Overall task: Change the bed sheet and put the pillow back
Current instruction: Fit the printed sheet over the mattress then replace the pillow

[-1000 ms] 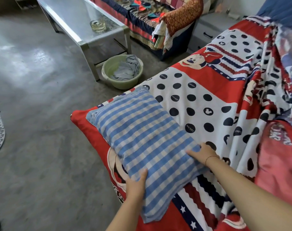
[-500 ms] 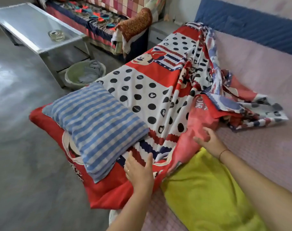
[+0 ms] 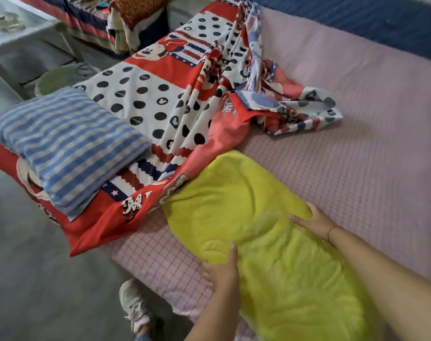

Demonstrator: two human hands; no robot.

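Two hands frame the yellow-green pillow (image 3: 246, 205) at the near edge of the bed. The left hand (image 3: 222, 269) grips its near side, thumb on top and fingers tucked out of sight beneath. The right hand (image 3: 314, 222) lies against the far side with fingers reaching along the plush; whether they curl under it cannot be told. This pillow rests on the bare pink checked mattress (image 3: 357, 143), its upper end touching the loose border of the patterned sheet (image 3: 160, 70). That red, white and polka-dot sheet covers only the left strip of the bed. It lies fairly flat there, then bunches into a crumpled ridge along the middle, with one corner flung out over the mattress. A blue-striped pillow (image 3: 69, 143) sits on the sheeted near-left corner. By this showing, the job looks roughly a third done: a sheet is on the bed, but most of the mattress is uncovered, nothing appears tucked, and the yellow-green pillow lies where the cloth must go. Beyond the bed, a green basin (image 3: 57, 80) holding cloth stands on the floor, and a shoe (image 3: 133, 303) shows beneath the left arm.
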